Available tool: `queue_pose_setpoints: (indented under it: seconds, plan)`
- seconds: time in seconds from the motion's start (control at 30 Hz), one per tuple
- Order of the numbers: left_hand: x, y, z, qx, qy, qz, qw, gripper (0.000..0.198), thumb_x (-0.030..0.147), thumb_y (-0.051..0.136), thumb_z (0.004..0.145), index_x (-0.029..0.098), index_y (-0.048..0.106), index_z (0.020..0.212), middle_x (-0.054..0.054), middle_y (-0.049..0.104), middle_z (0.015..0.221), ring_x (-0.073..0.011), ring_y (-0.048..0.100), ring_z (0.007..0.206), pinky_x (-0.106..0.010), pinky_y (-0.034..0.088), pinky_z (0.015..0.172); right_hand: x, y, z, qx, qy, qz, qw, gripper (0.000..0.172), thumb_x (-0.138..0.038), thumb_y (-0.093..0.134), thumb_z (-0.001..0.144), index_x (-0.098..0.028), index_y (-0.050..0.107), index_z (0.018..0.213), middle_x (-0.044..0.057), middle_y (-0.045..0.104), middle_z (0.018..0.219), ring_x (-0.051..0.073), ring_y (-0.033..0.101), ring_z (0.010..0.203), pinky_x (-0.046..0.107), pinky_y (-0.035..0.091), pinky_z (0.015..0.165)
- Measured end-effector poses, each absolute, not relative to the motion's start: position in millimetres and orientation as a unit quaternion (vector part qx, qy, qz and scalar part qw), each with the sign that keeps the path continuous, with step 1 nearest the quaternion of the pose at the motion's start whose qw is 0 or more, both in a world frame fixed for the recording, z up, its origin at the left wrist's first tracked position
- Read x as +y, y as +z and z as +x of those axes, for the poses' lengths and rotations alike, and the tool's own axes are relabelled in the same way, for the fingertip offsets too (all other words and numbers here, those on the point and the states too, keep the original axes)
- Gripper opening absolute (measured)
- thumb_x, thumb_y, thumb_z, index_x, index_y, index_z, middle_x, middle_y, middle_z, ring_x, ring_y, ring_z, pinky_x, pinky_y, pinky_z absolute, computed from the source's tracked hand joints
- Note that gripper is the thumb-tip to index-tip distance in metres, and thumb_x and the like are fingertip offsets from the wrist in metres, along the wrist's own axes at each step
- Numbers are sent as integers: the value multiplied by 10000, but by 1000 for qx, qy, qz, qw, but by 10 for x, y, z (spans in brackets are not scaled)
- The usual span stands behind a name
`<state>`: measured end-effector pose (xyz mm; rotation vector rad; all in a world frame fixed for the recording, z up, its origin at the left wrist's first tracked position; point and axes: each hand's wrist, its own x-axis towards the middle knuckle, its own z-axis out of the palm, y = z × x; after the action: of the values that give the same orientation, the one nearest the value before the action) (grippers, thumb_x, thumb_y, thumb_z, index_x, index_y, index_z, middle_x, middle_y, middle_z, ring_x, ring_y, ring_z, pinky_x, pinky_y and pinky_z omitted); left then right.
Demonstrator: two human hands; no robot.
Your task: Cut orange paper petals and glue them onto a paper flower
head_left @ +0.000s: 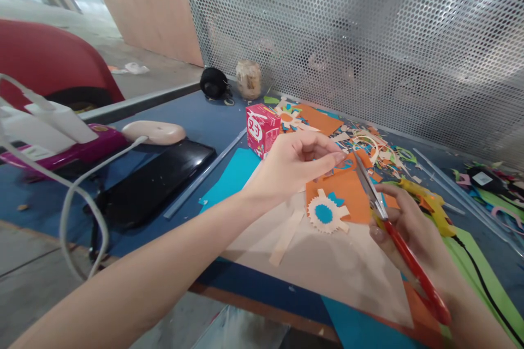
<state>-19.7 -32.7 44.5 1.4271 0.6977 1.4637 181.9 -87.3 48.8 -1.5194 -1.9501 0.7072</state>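
My left hand (301,161) is held over the papers with its thumb and fingers pressed together; whatever they may pinch is too small to make out. My right hand (413,234) grips a pair of scissors (415,270) with red handles, the blades pointing up and away, close to the left fingertips. Below the hands, a cream paper flower cut-out with a toothed edge (315,224) and a blue centre lies partly on orange paper (356,191). Near it on a large cream sheet (323,262) is a cream paper strip (286,240).
A pink box (262,125) stands behind my left hand, with paper scraps (380,147) beyond. On the right lies a yellow glue gun (429,202) with a black cord. A phone (159,180) and a power strip with chargers (82,142) lie left. A perforated metal panel (347,27) rises behind.
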Motion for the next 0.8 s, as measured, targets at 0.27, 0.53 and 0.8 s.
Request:
queue_pose_setpoints:
  seconds: [0.27, 0.53, 0.8]
  plan:
    - [-321, 437, -202, 290, 598, 572, 480, 70, 214, 692, 740, 149, 670, 749, 27, 599, 583, -29, 501, 457, -151, 406, 434, -876, 482, 1818, -722, 277, -566, 283, 432, -460, 513, 801, -242, 404, 1159, -67, 455, 594, 97, 359, 449, 224, 278, 443]
    - [-326, 462, -191, 305, 604, 583, 449, 81, 202, 693, 728, 128, 662, 737, -2, 634, 681, -45, 555, 550, -161, 447, 498, -872, 470, 1827, -725, 274, -568, 277, 448, -467, 519, 792, -243, 403, 1163, -69, 439, 580, 110, 335, 445, 234, 250, 449]
    - [-344, 487, -195, 323, 604, 590, 426, 74, 195, 691, 722, 126, 663, 721, -18, 653, 719, -60, 581, 592, -173, 467, 537, -864, 495, 1835, -727, 273, -568, 274, 450, -462, 538, 787, -228, 410, 1150, -77, 416, 554, 98, 313, 429, 235, 233, 436]
